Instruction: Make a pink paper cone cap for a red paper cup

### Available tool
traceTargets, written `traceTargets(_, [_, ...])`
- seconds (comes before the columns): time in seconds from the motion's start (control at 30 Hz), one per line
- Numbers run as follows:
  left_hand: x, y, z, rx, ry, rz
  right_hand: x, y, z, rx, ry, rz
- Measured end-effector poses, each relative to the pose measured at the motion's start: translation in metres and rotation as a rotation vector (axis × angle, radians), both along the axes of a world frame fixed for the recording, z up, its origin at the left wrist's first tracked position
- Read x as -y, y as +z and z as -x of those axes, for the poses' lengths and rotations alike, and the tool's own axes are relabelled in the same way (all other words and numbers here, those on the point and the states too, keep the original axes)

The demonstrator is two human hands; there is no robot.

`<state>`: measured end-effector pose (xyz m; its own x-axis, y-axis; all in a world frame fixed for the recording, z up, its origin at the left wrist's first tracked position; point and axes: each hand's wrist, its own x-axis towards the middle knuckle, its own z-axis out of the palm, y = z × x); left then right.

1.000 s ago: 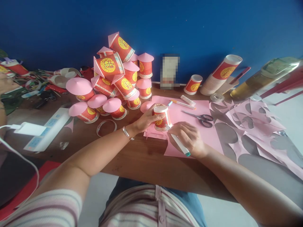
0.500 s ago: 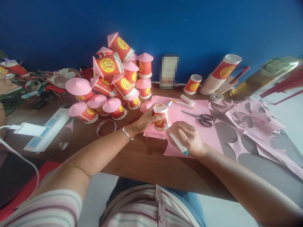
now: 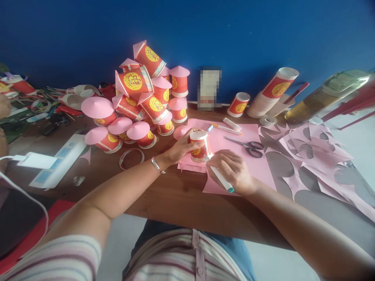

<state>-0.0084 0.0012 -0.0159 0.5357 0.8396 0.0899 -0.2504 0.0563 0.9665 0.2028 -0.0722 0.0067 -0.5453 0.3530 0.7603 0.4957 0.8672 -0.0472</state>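
My left hand [image 3: 183,146] is closed around a red and yellow paper cup [image 3: 202,154], which is held above the pink paper with its white end up. In my right hand [image 3: 231,169] is a white marker pen [image 3: 222,178] with a green end, gripped like a pencil. The pen's tip meets the lower right side of the cup, near its white rim. Just behind the cup lies a small pale blue cap [image 3: 209,127]. Pink paper sheets [image 3: 249,175] spread under and beside both hands.
Cups with pink cone roofs [image 3: 133,82] are piled at the back left. Scissors [image 3: 253,148], an orange marker [image 3: 225,129] and pink offcuts [image 3: 316,144] lie to the right. Behind stand a cup stack [image 3: 272,93] and a tea bottle [image 3: 322,97]. A power strip [image 3: 58,160] sits left.
Almost nothing differs. The cup stays in my left hand, and the marker pen in my right has shifted very slightly at the cup's side.
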Motion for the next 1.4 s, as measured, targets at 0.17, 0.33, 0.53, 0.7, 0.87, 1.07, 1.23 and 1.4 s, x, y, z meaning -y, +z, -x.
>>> traceTargets(0.17, [0.000, 0.001, 0.000, 0.008, -0.008, -0.010, 0.000, 0.002, 0.001, -0.007, -0.011, 0.001])
traceTargets(0.33, [-0.001, -0.002, 0.000, 0.010, 0.001, -0.010, 0.000, 0.002, 0.000, -0.007, -0.009, -0.002])
traceTargets(0.53, [-0.001, 0.000, 0.000, 0.016, -0.002, 0.024, 0.000, 0.004, -0.001, -0.004, -0.005, -0.007])
traceTargets(0.7, [-0.001, 0.000, 0.001, 0.022, -0.018, 0.025, 0.000, 0.005, 0.000, -0.003, -0.002, -0.012])
traceTargets(0.87, [-0.003, -0.005, 0.002, -0.003, 0.007, -0.001, 0.000, 0.004, -0.001, -0.005, -0.001, -0.016])
traceTargets(1.07, [-0.004, -0.004, 0.002, 0.003, 0.023, -0.009, 0.001, 0.002, -0.001, -0.027, 0.014, -0.024])
traceTargets(1.23, [-0.002, -0.002, 0.001, -0.006, 0.050, -0.017, -0.001, 0.002, -0.003, -0.006, 0.006, -0.038])
traceTargets(1.4, [0.001, 0.010, 0.001, -0.027, 0.213, -0.084, -0.006, -0.001, -0.007, 0.017, 0.006, -0.060])
